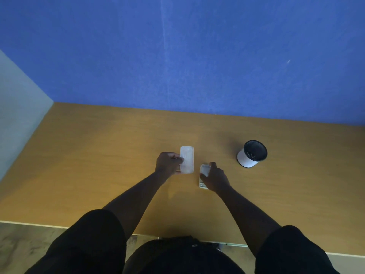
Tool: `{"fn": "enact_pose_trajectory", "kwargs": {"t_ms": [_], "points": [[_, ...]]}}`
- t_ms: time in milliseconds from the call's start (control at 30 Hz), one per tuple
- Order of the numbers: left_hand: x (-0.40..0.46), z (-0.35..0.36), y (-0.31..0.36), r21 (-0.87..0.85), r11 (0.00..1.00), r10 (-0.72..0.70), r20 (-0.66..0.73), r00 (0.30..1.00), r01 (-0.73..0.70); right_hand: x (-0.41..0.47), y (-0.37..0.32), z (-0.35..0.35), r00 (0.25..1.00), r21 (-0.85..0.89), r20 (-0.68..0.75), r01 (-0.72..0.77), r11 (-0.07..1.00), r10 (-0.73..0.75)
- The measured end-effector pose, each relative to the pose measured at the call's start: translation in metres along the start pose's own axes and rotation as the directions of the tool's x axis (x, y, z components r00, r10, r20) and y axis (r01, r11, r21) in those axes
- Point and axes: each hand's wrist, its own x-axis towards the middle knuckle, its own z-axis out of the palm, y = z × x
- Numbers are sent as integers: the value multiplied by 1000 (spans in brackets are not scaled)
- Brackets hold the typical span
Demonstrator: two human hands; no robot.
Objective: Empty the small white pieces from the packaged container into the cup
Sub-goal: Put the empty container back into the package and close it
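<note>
Your small clear plastic box (203,176) sits on the brown wooden desk (98,155), under your right hand (214,179), whose grip closes around it. Your left hand (168,163) pinches the flat, clear plastic lid (187,159) just beside it. The white paper cup with the dark inside (252,154) stands well apart, to the right. I think the box is open, but nothing is poured yet. Lifting and tipping are left.

Both bare arms outstretched, left hand (168,162) and right hand (215,178) curled, gripping.
</note>
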Motion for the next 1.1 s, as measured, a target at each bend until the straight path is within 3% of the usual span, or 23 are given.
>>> {"fn": "enact_pose_trajectory", "kwargs": {"t_ms": [200,367,500,667,800,1100], "points": [[1,-10,-7,-44,999,-18,43,999,19,-1,-3,2,998,124,-24,-55,991,58],[5,-13,-12,-12,1000,-18,44,999,18,-7,-9,-9,997,324,-43,-53,945,70],[6,-13,-12,19,1000,-21,61,998,20,-11,-21,-20,996,530,-51,-33,848,71],[7,-5,-11,7,999,-51,70,996,51,-20,-39,-29,996,724,78,-22,689,-51],[-1,1,-4,-70,993,-88,108,990,96,-19,-46,-31,992,751,105,-29,660,-76],[-14,9,10,-97,991,-76,141,987,91,-21,-49,-45,992,639,94,0,769,-78]]}}
